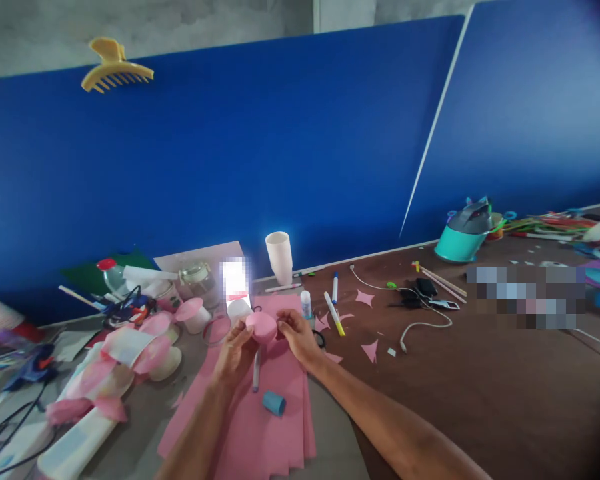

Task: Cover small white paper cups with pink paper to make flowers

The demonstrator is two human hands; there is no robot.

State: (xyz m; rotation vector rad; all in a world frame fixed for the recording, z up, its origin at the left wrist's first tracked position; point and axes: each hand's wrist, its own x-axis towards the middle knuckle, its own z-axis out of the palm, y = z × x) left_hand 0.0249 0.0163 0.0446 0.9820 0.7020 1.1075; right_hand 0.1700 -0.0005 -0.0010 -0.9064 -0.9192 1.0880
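Observation:
A round piece of pink paper [261, 327] is held up over a stack of pink sheets [280, 440]. My left hand [237, 347] grips its left side between thumb and fingers. At its right edge, my right hand [296, 335] has its fingertips pinched together; the contact is small and partly hidden. Just below the paper circle a marker [256, 371] lies on the sheets, with a blue cylinder [274, 403] nearer to me. A white paper cup [239, 310] stands behind the left hand, and a glue stick [306, 305] stands beyond the right.
Left are cups joined with pink paper [130, 347], a blue glue gun [33, 367] and a glass jar [197, 280]. A stack of white cups [279, 259] stands behind. To the right lie markers [334, 313], pink scraps [370, 351], a white cable [425, 325] and a teal container [460, 243].

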